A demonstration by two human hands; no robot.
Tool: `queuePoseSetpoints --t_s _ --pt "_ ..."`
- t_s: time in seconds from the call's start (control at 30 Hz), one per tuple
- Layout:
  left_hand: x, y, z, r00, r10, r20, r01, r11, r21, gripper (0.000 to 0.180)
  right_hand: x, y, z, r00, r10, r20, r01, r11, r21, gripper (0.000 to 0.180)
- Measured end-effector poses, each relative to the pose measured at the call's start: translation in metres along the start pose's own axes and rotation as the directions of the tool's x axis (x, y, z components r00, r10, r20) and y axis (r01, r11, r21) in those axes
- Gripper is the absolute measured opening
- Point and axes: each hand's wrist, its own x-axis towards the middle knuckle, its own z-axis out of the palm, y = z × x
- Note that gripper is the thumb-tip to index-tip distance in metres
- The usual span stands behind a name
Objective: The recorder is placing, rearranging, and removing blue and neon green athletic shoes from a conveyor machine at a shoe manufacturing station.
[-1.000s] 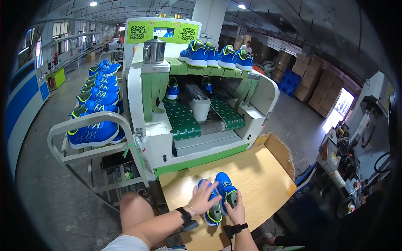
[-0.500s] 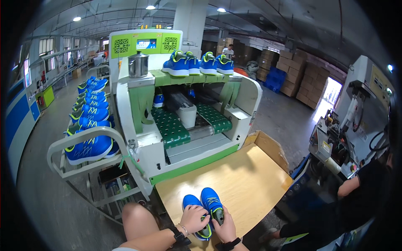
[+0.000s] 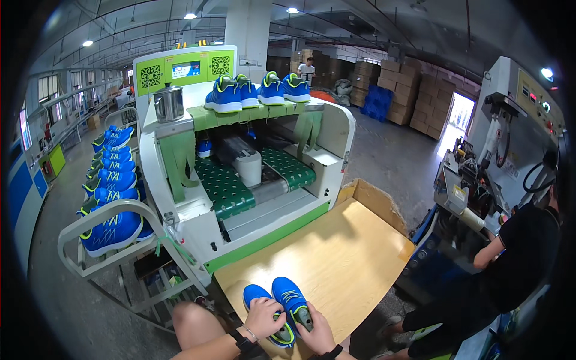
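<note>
Two blue sneakers with lime-green trim stand side by side on a light wooden board, toes pointing away from me. My left hand (image 3: 265, 318) is curled over the collar of the left sneaker (image 3: 255, 293), hiding much of its laces. On the right sneaker (image 3: 287, 290), my right hand (image 3: 318, 332) grips the collar from the outer side, its thumb near the opening. A grey-green shoe last or insert shows inside each opening. Both sneakers touch or nearly touch each other.
Beyond the board (image 3: 336, 258) stands a conveyor machine (image 3: 342, 144) with green perforated belts (image 3: 225, 192). Several sneakers (image 3: 225, 96) and a metal pot (image 3: 168, 103) sit on it. A rack (image 3: 102, 207) of sneakers is at left. A co-worker (image 3: 519, 258) works at right.
The view has swung a little to the right, so the scene sits further left. Both hands stay on the same two sneakers, with little visible shift on the board.
</note>
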Motion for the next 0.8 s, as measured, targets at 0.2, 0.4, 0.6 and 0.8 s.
queuePoseSetpoints --t_s 0.2,0.4,0.6,0.8 --pt "0.028 0.014 -0.018 0.969 -0.143 0.2 0.176 0.972 -0.157 0.034 0.0 -0.003 0.0 0.996 0.084 -0.038 -0.086 0.995 -0.058 0.074" --pt "0.033 0.029 -0.002 0.985 0.012 0.17 -0.013 1.0 0.005 0.053 -0.004 0.01 0.008 0.991 0.069 -0.113 -0.074 0.996 -0.04 0.072" --pt "0.031 0.02 0.001 0.988 0.027 0.152 -0.025 1.0 -0.015 0.055 -0.006 0.008 0.01 0.988 0.097 -0.123 -0.1 0.995 -0.022 0.071" --pt "0.033 0.023 0.0 0.987 0.026 0.157 -0.025 1.0 -0.006 0.054 -0.005 0.013 0.009 0.989 0.074 -0.128 -0.076 0.997 -0.01 0.071"
